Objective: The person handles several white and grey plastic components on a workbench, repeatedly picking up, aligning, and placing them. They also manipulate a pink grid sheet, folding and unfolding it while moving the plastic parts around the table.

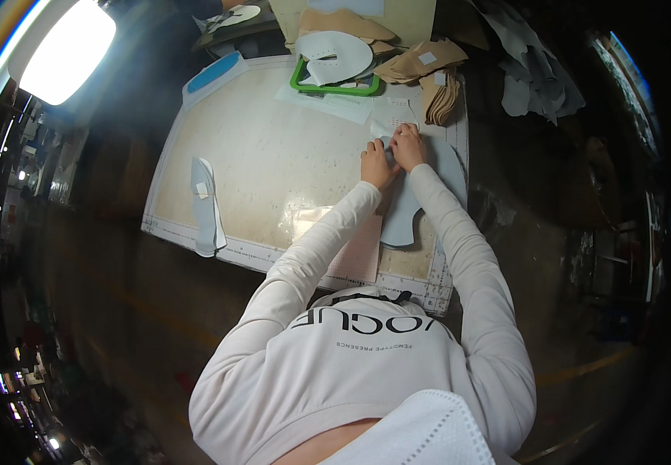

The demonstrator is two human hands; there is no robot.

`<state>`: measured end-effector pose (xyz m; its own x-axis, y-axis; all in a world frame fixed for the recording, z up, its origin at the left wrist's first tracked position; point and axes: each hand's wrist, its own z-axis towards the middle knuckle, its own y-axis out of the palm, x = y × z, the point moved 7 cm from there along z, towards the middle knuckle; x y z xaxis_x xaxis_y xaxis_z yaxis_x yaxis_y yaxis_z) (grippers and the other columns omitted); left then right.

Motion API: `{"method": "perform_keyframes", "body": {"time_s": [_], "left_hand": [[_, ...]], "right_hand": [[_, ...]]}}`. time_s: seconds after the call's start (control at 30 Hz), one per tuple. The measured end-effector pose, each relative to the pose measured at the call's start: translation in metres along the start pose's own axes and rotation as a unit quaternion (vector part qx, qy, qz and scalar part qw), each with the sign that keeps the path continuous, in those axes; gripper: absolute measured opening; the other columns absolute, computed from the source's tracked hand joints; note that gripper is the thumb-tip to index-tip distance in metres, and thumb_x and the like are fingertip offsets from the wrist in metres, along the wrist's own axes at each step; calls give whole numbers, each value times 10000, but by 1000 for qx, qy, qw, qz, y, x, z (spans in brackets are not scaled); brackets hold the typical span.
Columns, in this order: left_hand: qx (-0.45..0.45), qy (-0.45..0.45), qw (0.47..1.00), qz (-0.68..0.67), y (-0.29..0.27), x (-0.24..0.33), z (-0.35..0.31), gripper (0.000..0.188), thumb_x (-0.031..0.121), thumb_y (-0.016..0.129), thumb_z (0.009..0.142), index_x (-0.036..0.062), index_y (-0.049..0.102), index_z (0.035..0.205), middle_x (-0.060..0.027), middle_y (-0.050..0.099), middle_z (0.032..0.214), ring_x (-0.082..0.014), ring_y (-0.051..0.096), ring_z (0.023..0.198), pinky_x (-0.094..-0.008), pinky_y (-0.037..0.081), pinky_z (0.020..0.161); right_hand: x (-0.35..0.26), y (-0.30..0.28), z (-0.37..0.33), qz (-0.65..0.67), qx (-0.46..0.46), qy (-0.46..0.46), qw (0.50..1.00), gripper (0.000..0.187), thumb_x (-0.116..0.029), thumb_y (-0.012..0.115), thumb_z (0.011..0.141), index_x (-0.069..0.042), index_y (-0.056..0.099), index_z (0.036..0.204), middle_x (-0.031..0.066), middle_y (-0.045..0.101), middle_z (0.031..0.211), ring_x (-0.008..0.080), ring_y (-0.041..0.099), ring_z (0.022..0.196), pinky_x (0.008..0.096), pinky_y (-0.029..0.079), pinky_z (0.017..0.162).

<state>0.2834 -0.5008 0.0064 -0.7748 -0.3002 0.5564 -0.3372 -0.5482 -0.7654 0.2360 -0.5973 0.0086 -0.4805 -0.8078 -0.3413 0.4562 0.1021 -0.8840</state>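
Note:
My left hand (379, 164) and my right hand (408, 147) are close together at the far right of the table, over the upper end of a grey cut piece (402, 217) of sheet material. The left hand's fingers are curled at the piece's edge. My right hand has its fingers bent down and pressed together; what they pinch is hidden. Beside it lies another curved grey piece (448, 167), partly covered by my right sleeve. A thin whitish sheet (379, 128) sits just beyond my left fingers. A pale pink sheet of small labels (358, 252) lies near my left forearm.
Grey cut pieces with a white label (205, 213) lie at the table's left. At the back, a green tray (335, 89) carries a white perforated piece (343, 58). Brown cut pieces (440, 97) are stacked at the back right. A bright lamp (68, 50) hangs upper left.

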Motion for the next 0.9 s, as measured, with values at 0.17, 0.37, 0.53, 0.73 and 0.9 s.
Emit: {"method": "perform_keyframes", "body": {"time_s": [0.17, 0.37, 0.53, 0.73, 0.9], "left_hand": [[-10, 15, 1000, 10, 1, 2, -3, 564, 273, 780, 645, -2, 478, 1035, -208, 539, 970, -395, 569, 834, -441, 474, 746], [-18, -64, 997, -40, 2, -18, -3, 371, 166, 671, 708, 0, 492, 988, -222, 553, 946, -414, 580, 834, -468, 479, 751], [6, -67, 996, -53, 0, -21, -2, 328, 133, 632, 723, -15, 480, 972, -231, 562, 944, -425, 586, 831, -480, 480, 737], [1, -55, 997, -48, 0, -19, -1, 315, 137, 624, 722, -8, 470, 955, -225, 557, 906, -417, 581, 808, -489, 471, 724], [-12, -54, 996, -68, -7, -14, -4, 401, 185, 664, 717, -2, 493, 1028, -214, 581, 966, -383, 596, 801, -453, 488, 738]], "right_hand": [[1, 4, 8, -23, 58, -8, 998, 68, -131, 669, 758, -105, 664, 695, 40, 576, 1019, 246, 488, 1091, 370, 435, 895], [44, -6, 2, 132, 135, 127, 974, 61, -180, 718, 740, -127, 696, 721, 56, 602, 943, 277, 506, 1019, 368, 423, 897], [31, 7, -4, 140, 62, 88, 984, 61, -146, 736, 716, -124, 712, 768, 45, 601, 962, 266, 507, 1023, 362, 425, 903], [5, -2, -8, 28, 128, -19, 991, 55, -87, 699, 702, -99, 699, 755, 20, 586, 951, 233, 521, 1012, 366, 474, 843], [42, -20, -1, 108, 126, 101, 981, 205, -58, 684, 704, -115, 709, 900, 18, 642, 842, 256, 557, 924, 371, 476, 832]]}}
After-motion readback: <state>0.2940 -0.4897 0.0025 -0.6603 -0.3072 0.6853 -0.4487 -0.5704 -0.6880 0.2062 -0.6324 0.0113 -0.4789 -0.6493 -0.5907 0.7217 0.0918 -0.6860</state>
